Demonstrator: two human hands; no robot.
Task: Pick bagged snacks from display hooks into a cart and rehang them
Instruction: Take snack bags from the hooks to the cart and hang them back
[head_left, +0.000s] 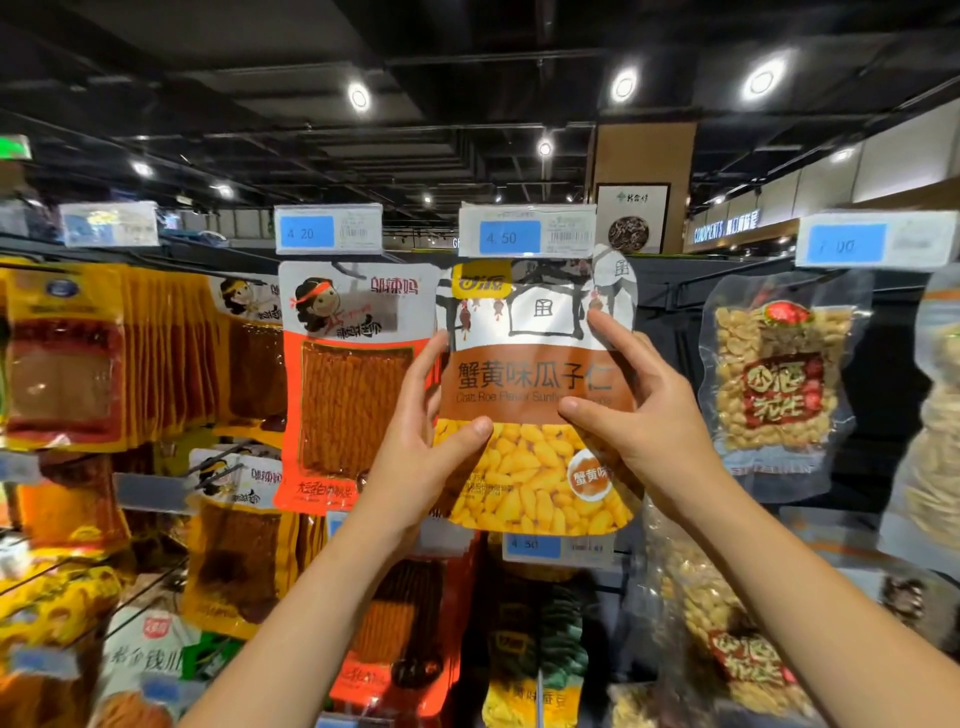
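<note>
While both hands hold the seed bag (537, 395) up at frame centre, its top edge sits right under the 4.50 price tag (527, 231), partly tucked behind it. Left hand (415, 441) grips the bag's left edge, thumb on the front near the yellow kernels, fingers wrapped behind. Right hand (631, 410) pinches the right side, thumb across the front, index finger raised along the upper right edge.

Cannot tell whether the bag's hang hole is on a hook; the tag hides the top and no hook tip shows there. No cart in view. Judging from the pose, this is either the rehang step or the lift-off from the hook; the frame alone does not settle which.

If rehanging: next move needs the hole lined up with the hook end behind the tag, then a push back along it, keeping the bag flat and upright so the slot does not fold. If picking: slide forward off the hook, then lower toward the cart.

Neighbours: orange strip bag (358, 384) just left under the 4.20 tag (328, 229), its right edge behind the left hand; clear peanut bag (779, 384) to the right, apart from the right hand. Another 4.50 label (556, 545) shows just below the seed bag.
</note>
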